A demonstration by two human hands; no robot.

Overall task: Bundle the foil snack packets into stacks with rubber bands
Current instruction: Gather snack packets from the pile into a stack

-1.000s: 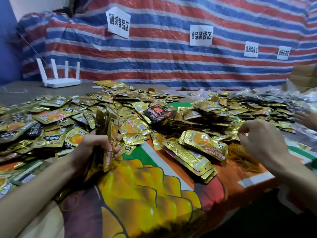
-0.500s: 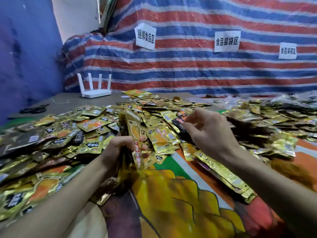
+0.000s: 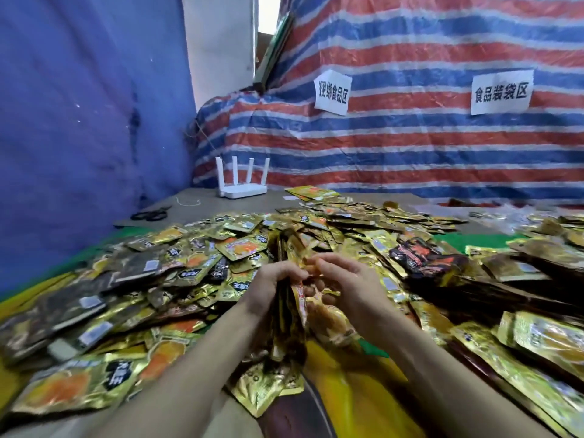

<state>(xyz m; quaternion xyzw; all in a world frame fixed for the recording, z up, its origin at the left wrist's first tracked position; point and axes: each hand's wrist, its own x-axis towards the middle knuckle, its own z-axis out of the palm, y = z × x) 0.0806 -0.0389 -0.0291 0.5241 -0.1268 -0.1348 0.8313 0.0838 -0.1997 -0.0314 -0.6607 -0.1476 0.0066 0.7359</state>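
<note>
A stack [image 3: 286, 314] of packets stands on edge mid-table [image 3: 202, 204], gripped in the curled fingers of the left hand [image 3: 271, 287], while the right hand [image 3: 351, 287] curls its fingers at the stack's top, grip impossible to tell, with loose packets [image 3: 189, 263] heaped around and a router [image 3: 241, 188] behind.

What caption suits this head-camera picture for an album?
Left hand grips an upright stack of foil packets, right hand against it, amid loose packets.
</note>
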